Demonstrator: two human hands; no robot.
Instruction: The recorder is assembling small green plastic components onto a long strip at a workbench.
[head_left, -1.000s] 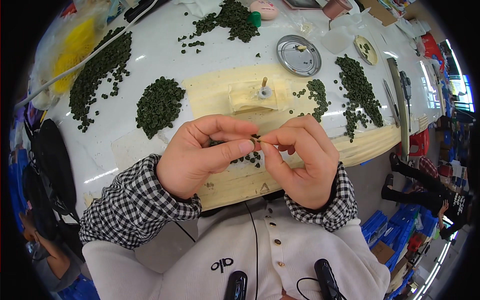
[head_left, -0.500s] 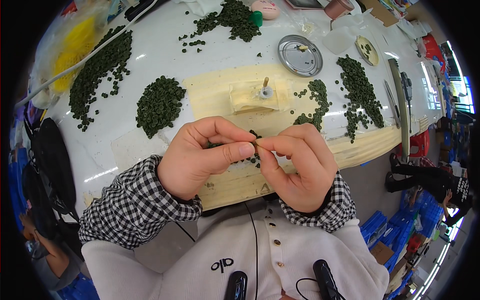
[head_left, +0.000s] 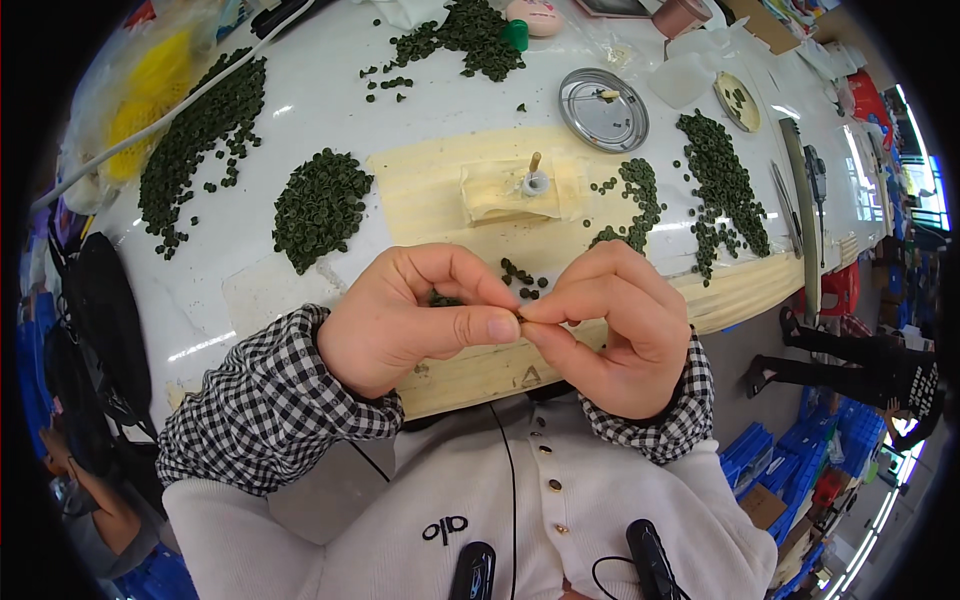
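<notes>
My left hand [head_left: 420, 318] and my right hand [head_left: 620, 325] meet at their fingertips above the near part of the table. Both are closed in a pinch on one small dark part [head_left: 521, 318], mostly hidden by the fingers. Just beyond the fingertips lie several loose dark green parts [head_left: 518, 272], small and round. Farther off, a block covered in cream tape [head_left: 490, 200] carries a short white tube [head_left: 534, 184] with a brown stick standing in it. A rounded heap of dark green cup-like pieces [head_left: 318, 210] sits left of the block.
More dark green pieces lie in a left heap [head_left: 205, 130], a far heap [head_left: 480, 40] and a right heap [head_left: 725, 185]. A round metal lid [head_left: 603, 110] and tweezers [head_left: 786, 205] rest on the right. A white cable [head_left: 170, 115] crosses the far left. Another person [head_left: 880, 385] stands at right.
Both hands have shifted slightly toward me, still pinching together. More of the loose parts beyond the fingertips now show. The person at right has moved their legs.
</notes>
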